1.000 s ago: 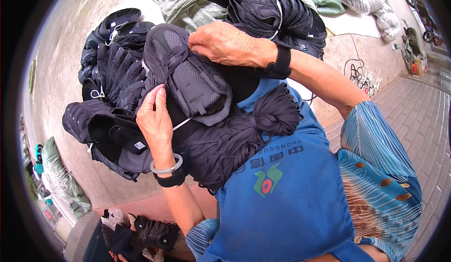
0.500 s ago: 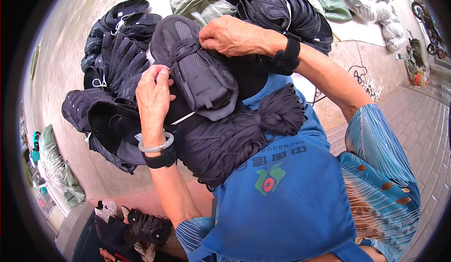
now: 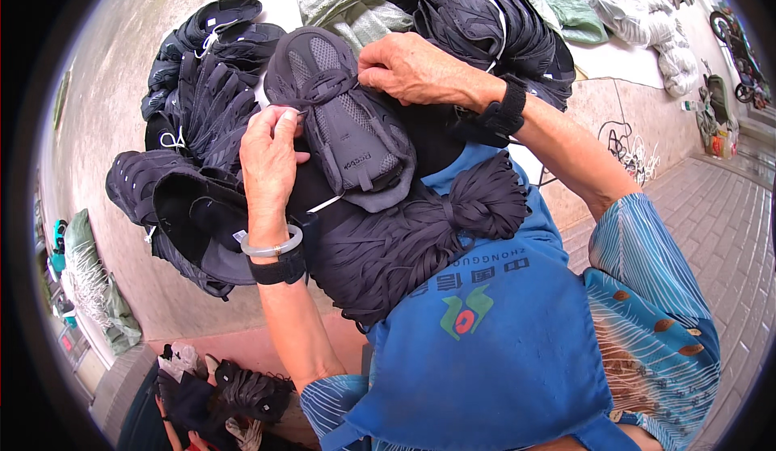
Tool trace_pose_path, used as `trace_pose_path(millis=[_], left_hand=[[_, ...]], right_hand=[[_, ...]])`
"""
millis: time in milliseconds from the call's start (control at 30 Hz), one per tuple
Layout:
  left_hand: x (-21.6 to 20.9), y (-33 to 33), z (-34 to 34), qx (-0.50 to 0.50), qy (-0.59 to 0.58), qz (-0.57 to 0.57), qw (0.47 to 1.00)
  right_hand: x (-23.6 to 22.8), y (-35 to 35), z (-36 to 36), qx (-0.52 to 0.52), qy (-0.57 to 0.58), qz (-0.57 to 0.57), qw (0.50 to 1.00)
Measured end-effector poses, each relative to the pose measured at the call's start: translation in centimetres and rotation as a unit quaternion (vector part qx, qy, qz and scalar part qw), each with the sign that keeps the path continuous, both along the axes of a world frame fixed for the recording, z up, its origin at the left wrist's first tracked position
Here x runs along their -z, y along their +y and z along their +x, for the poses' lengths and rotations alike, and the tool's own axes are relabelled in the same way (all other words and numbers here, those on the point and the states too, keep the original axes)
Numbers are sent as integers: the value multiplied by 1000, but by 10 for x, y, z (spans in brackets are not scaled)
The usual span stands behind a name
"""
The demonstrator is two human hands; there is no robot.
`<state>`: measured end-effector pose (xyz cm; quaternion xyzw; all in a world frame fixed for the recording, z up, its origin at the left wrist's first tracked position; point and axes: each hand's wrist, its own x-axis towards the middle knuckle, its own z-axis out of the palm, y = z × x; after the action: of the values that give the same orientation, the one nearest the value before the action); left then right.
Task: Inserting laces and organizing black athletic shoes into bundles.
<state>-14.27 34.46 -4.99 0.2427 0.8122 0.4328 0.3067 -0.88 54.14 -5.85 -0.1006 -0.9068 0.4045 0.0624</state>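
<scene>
One left hand (image 3: 268, 156): pinching flat black lace (image 3: 327, 89)
Right hand (image 3: 416, 67): pinching it too
Grey mesh shoe upper (image 3: 339, 124): long axis slanting, toe away, leftward
Tongue (image 3: 352, 148): printed, lettered

A white bundle (image 3: 630, 14) lies at the right edge of white sheeting (image 3: 602, 63); a dark two-wheeler (image 3: 737, 55) stands near the far edge of brick paving (image 3: 687, 208).
</scene>
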Motion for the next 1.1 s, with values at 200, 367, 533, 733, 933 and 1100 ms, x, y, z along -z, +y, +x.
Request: trace_pose_path(millis=[200, 367, 533, 733, 933, 1100], left_hand=[[-3, 1, 3, 0, 93, -34, 995], [1, 1, 1, 1, 31, -2, 1000], [6, 4, 3, -23, 45, -23, 998], [7, 5, 4, -35, -27, 33, 998], [13, 2, 10, -43, 155, 41, 986], [-3, 4, 29, 11, 291, -4, 957]], right_hand=[[-9, -4, -3, 32, -86, -79, 993], [-4, -3, -4, 36, -70, -74, 994], [-1, -4, -6, 39, -96, -96, 990], [12, -11, -4, 57, 16, 26, 998], [11, -22, -5, 63, 44, 19, 997], [14, -19, 0, 84, 32, -13, 996]])
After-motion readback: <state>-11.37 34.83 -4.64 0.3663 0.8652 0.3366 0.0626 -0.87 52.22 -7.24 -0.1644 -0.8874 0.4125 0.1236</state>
